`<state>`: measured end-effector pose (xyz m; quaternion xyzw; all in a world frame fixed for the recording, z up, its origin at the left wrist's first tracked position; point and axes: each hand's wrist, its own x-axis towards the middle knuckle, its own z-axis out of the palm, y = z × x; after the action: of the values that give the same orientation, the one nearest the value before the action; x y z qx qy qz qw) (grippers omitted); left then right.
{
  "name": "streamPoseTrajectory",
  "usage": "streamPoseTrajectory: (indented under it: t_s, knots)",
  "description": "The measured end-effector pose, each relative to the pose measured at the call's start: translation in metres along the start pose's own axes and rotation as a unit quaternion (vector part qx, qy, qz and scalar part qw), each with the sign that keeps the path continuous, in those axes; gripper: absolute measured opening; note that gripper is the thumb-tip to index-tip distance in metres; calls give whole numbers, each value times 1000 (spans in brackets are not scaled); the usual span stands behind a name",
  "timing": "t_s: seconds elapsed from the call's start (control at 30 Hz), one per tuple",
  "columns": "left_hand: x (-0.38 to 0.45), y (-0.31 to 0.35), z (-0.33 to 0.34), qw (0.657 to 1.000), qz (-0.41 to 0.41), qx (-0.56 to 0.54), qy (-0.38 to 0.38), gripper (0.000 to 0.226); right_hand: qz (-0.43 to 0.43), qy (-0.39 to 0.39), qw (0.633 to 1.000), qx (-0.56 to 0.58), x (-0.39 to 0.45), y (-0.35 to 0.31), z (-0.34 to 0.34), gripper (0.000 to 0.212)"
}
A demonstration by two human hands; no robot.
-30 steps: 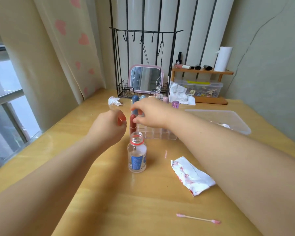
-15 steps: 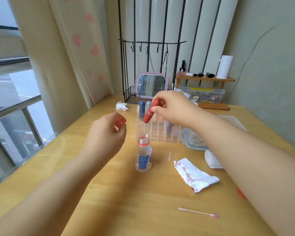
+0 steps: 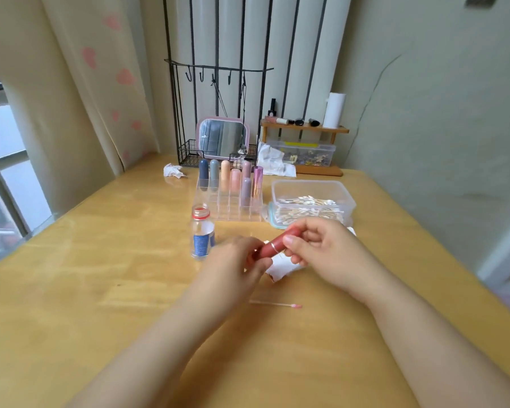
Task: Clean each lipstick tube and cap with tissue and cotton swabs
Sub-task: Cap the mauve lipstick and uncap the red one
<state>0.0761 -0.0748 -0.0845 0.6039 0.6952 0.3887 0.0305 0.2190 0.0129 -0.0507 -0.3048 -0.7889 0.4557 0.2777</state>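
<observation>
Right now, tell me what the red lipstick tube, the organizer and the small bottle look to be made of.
Lipstick tube: probably matte plastic, evenly dull red, with a thin shiny metal-looking ring around the middle.
Organizer: clear hard plastic, likely acrylic; the table shows through its compartment walls.
Bottle: clear and glossy, plastic or glass, I can't tell which; blue label, red neck ring.

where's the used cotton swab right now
In the head view the used cotton swab lies on the table, just nearer the camera than both hands, pink tip pointing right.

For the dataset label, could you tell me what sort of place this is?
Probably a home vanity corner: a pink-framed mirror, a clear organizer of lipsticks, and a heart-print curtain by a window.
</observation>
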Motion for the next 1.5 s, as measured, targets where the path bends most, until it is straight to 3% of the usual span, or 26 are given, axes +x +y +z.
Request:
streamPoseTrajectory:
  t_s: [0.13, 0.2, 0.33, 0.4, 0.57, 0.7, 0.8, 0.87, 0.97, 1.03, 1.2, 1.37, 1.5]
  knots:
    - [-9, -4, 8, 998, 34, -47, -13, 9, 16, 13, 999, 46, -14, 15, 5, 5]
    - [-11, -7, 7, 998, 37, -52, -25, 17, 5, 26, 998, 64, -17, 17, 6, 6]
    - [-15, -14, 0, 993, -30, -114, -29, 12, -4, 91, 987, 134, -17, 17, -13, 10]
    - [-16, -15, -4, 982, -74, -171, -25, 13, 26, 64, 988, 135, -20, 18, -19, 7]
    - [-15, -12, -5, 923, -143, -354, -37, 11, 92, -6, 995, -30, -20, 35, -3, 13]
    - [-15, -9, -6, 876, -151, -456, -53, 19, 56, -1, 984, -171, -20, 43, 2, 8]
    - [-17, -4, -5, 850, -156, -495, -90, 30, 33, -3, 970, -239, -20, 42, 2, 17]
    - [-19, 1, -7, 833, -154, -519, -113, 36, 11, 30, 979, -200, -20, 36, 2, 22]
    - [-21, 10, -7, 787, -158, -580, -139, 34, -21, 74, 997, 0, -22, 20, 3, 20]
    - [-23, 14, -5, 745, -181, -623, -152, 33, -34, 46, 994, 98, -26, 11, 4, 28]
    - [-24, 16, -4, 679, -196, -679, -197, 33, -26, -25, 983, 178, -33, -2, 5, 26]
    - [-25, 17, -4, 680, -189, -675, -218, 34, -21, -13, 977, 210, -35, -7, 9, 19]
    - [-25, 12, -4, 720, -154, -642, -214, 32, -70, 10, 969, 235, -37, -12, 11, 12]
